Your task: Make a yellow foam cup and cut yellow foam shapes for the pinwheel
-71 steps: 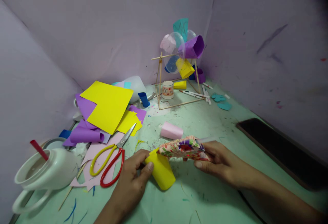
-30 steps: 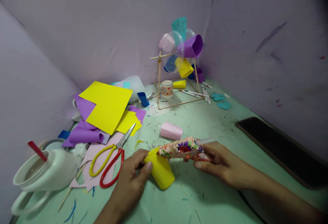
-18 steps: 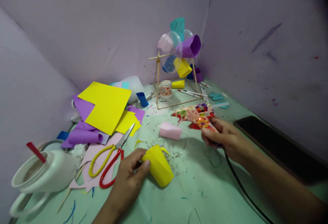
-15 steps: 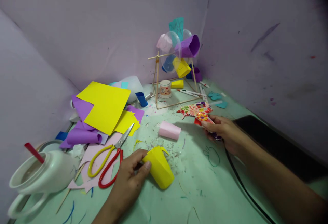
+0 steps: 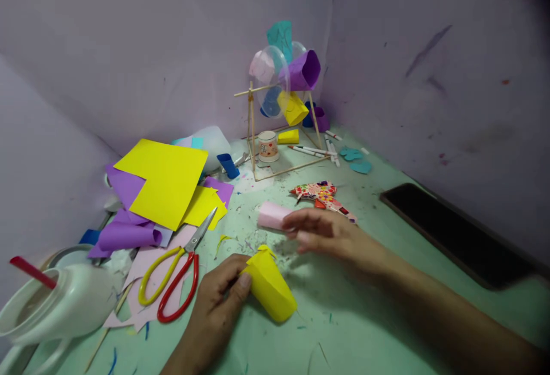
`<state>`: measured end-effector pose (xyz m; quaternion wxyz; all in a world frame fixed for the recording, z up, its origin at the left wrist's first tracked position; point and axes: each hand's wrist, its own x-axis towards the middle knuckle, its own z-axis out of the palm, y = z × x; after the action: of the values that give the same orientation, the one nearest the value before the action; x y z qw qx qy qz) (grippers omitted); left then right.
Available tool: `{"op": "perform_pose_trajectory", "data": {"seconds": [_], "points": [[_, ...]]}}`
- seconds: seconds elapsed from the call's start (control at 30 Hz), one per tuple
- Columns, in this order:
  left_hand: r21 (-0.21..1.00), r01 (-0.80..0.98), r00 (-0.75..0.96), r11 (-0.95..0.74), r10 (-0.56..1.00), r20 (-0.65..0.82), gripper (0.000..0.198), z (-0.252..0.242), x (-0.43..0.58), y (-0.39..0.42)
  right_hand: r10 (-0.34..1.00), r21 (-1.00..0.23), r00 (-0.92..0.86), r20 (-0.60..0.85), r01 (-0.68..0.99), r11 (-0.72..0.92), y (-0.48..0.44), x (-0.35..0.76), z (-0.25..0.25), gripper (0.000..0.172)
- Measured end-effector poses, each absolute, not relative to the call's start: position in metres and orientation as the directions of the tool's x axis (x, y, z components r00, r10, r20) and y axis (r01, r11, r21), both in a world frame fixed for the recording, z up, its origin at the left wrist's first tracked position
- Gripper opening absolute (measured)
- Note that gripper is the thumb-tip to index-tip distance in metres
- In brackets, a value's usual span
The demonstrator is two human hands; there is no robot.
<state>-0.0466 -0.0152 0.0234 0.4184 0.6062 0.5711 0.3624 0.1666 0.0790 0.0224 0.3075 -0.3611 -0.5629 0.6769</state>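
My left hand (image 5: 223,303) pinches the edge of a yellow paper cup (image 5: 271,286) that leans on its side low over the table. Beyond it lies a small pink paper cup (image 5: 272,216). My right hand (image 5: 329,235) holds nothing; its fingers are apart and hang beside the pink cup's right end, and whether they touch it I cannot tell. Just behind that hand a flower-patterned glue gun (image 5: 315,193) rests on the table. Left of my left hand lie scissors (image 5: 180,266) with one yellow and one red handle.
A stick frame (image 5: 253,134) carries a wheel of plastic discs and coloured paper cups at the back. Yellow paper sheets (image 5: 165,177) pile up at left, near a white mug (image 5: 73,300) with a red straw. A black phone (image 5: 447,232) lies at right.
My right hand has let go of the glue gun, which now lies on the table, and has moved left toward the pink cup. My left hand keeps its grip on the yellow cup.
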Motion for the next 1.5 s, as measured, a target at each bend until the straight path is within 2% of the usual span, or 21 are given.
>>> {"op": "perform_pose_trajectory", "data": {"seconds": [0.07,0.13,0.23,0.3,0.47,0.67,0.83,0.93,1.1,1.3,1.5], "points": [[0.927,0.374,0.103,-0.017,0.994,-0.023,0.022,0.024,-0.044,-0.015,0.669,-0.877,-0.708,-0.226,-0.151,-0.457,0.069,0.153,0.016,0.045],[0.931,0.363,0.125,-0.028,0.992,-0.020,0.021,0.025,-0.042,-0.015,0.595,-0.765,-0.745,-0.302,-0.184,-0.618,0.062,0.143,0.009,0.051],[0.932,0.362,0.128,-0.020,0.991,-0.028,0.021,0.025,-0.039,-0.015,0.529,-0.676,-0.763,-0.371,-0.169,-0.717,0.058,0.138,0.003,0.054],[0.930,0.368,0.113,-0.007,0.993,-0.037,0.021,0.024,-0.038,-0.016,0.523,-0.686,-0.776,-0.353,-0.166,-0.708,0.057,0.139,-0.001,0.054],[0.913,0.406,0.067,0.031,0.996,-0.063,0.024,0.021,-0.040,-0.017,0.543,-0.838,-0.811,-0.218,-0.130,-0.530,0.058,0.138,-0.011,0.051],[0.894,0.448,0.079,-0.009,0.996,-0.030,0.022,0.019,-0.040,-0.016,0.677,-0.987,-0.727,-0.116,0.010,-0.158,0.054,0.132,-0.014,0.028],[0.848,0.524,0.020,-0.080,0.996,0.082,0.018,0.018,-0.040,-0.017,0.681,-0.968,-0.731,0.043,0.138,0.209,0.051,0.137,0.001,0.017],[0.828,0.546,0.013,-0.132,0.989,0.149,0.016,0.018,-0.041,-0.017,0.673,-0.915,-0.734,0.091,0.206,0.348,0.049,0.140,0.009,0.019],[0.791,0.586,0.011,-0.175,0.978,0.208,0.014,0.021,-0.041,-0.016,0.646,-0.864,-0.747,0.157,0.213,0.456,0.044,0.141,0.013,0.027],[0.750,0.625,0.028,-0.216,0.967,0.254,0.014,0.022,-0.042,-0.017,0.631,-0.844,-0.758,0.166,0.223,0.489,0.041,0.141,0.013,0.047],[0.700,0.671,0.050,-0.244,0.957,0.286,0.013,0.025,-0.041,-0.020,0.620,-0.817,-0.766,0.170,0.241,0.523,0.040,0.141,0.014,0.053]]}}
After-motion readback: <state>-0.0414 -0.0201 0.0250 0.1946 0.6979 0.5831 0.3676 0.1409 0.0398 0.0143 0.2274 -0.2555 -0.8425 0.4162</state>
